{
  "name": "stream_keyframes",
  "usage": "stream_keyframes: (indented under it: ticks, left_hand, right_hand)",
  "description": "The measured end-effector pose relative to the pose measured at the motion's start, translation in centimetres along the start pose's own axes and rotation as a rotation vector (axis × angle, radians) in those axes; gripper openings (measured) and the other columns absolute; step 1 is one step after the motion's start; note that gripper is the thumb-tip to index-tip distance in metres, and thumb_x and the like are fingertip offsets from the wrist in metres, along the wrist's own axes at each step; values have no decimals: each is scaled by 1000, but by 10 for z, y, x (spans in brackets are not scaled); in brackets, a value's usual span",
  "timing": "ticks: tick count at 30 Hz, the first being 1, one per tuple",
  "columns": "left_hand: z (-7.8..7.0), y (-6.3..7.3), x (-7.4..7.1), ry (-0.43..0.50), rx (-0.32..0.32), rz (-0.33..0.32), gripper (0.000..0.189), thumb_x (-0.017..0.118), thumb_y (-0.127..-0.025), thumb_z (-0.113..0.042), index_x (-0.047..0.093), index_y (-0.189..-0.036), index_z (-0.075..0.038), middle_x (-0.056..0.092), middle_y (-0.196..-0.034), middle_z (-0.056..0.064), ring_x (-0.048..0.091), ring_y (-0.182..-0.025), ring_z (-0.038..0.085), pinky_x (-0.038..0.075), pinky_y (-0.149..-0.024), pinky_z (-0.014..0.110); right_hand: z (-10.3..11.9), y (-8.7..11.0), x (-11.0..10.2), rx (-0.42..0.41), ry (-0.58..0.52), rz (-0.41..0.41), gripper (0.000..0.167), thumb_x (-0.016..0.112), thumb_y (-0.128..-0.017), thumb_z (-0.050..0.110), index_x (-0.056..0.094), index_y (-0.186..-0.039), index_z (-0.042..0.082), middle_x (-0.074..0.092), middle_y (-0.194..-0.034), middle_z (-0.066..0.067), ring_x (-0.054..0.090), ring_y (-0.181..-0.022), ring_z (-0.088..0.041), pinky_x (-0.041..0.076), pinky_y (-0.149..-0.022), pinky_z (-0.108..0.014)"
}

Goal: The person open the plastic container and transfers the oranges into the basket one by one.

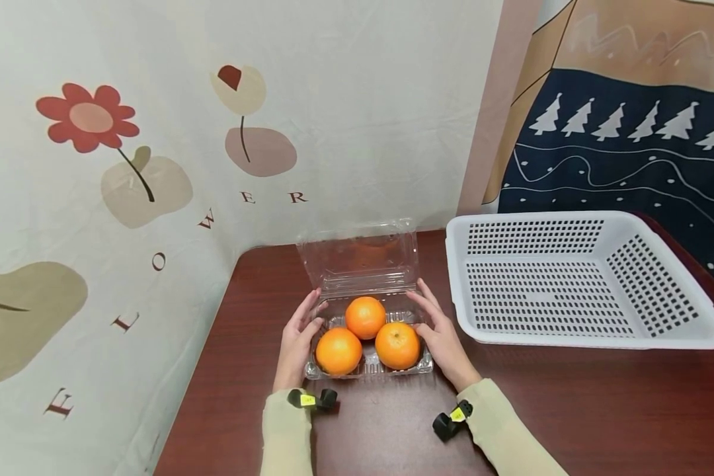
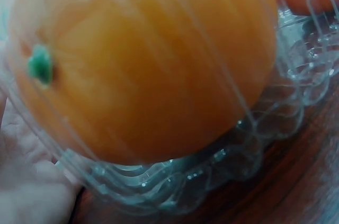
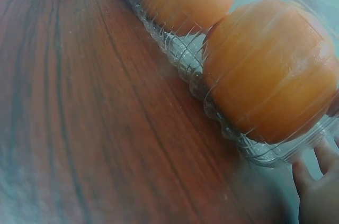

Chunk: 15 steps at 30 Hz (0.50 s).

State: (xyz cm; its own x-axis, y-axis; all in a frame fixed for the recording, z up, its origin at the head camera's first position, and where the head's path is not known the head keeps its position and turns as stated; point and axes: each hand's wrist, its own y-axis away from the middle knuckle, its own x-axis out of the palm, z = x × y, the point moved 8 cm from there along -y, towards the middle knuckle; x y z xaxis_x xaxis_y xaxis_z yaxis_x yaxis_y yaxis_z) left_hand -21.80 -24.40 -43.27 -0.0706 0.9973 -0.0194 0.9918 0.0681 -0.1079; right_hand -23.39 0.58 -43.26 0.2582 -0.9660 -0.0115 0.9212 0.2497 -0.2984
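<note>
L hand (image 1: 298,340) & R hand (image 1: 445,338) are laid, fingers extended, along clear tray (image 1: 373,372); w/ uneven lift, oranges (image 1: 365,318) may be spilled.

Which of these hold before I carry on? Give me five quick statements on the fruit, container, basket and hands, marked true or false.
1. Three oranges sit in the clear container. True.
2. The container is closed. False: its lid stands open.
3. The white basket is right of the container. True.
4. The basket holds an orange. False: it holds no fruit.
5. Both hands are at the basket. False: the left hand and right hand flank the container.
</note>
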Motion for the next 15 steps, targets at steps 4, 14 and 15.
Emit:
stream_keyframes:
  ticks: [4, 14, 15]
  left_hand:
    - [1, -1, -1, 1, 3, -8, 50, 46, -91, -2, 34, -138, -13, 37, -139, 2, 39, -123, 22, 34, -96, 22]
    - [4, -2, -2, 20, -7, -14, 50, 46, -90, -1, 34, -138, -12, 38, -138, 3, 39, -123, 22, 35, -95, 21]
    - [3, -2, -1, 22, -6, -12, 50, 46, -90, 0, 34, -138, -11, 38, -139, 3, 39, -123, 22, 34, -95, 21]
  right_hand:
    - [0, 0, 0, 1, -7, 5, 58, 40, -76, -18, 42, -131, 0, 13, -148, -6, 25, -130, -22, 37, -90, -46]
    - [-1, -1, 2, 5, -24, 18, 56, 41, -77, -18, 42, -131, 0, 12, -148, -5, 26, -130, -21, 42, -82, -27]
    - [-2, -1, 2, 7, -25, 18, 57, 41, -77, -18, 42, -131, 0, 12, -148, -4, 25, -130, -20, 42, -82, -26]
